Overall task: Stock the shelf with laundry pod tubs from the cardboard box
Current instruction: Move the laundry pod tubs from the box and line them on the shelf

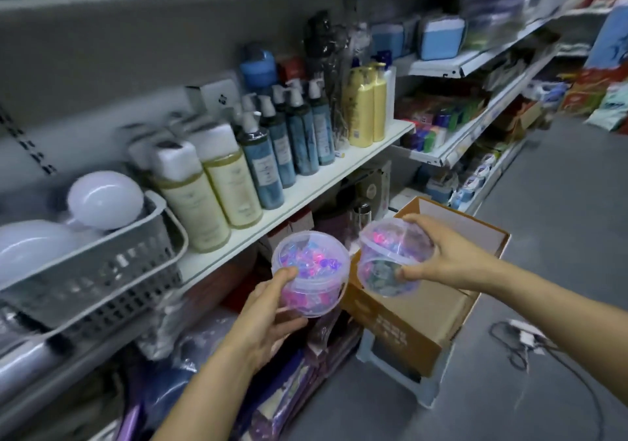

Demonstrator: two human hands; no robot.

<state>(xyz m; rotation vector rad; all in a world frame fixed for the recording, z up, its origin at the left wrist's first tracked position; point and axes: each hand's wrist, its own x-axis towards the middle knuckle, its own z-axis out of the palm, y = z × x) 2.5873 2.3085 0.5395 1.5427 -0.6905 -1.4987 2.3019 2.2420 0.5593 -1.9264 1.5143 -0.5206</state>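
My left hand (268, 318) grips a clear laundry pod tub (311, 272) full of pink and blue pods, held just below the white shelf (299, 199). In my right hand (445, 257) is a second clear pod tub (390, 257), tilted a little, raised above the open cardboard box (424, 315). That brown box stands on a pale step stool (397, 372) on the floor. The box's inside is mostly hidden behind the tubs and my right hand.
The white shelf carries cream bottles (200, 202), blue pump bottles (289, 145) and yellow bottles (365, 104). A grey basket (112, 264) with white bowls sits at the left. Packaged goods fill the lower shelf. A cable (530, 345) lies on the grey floor at the right.
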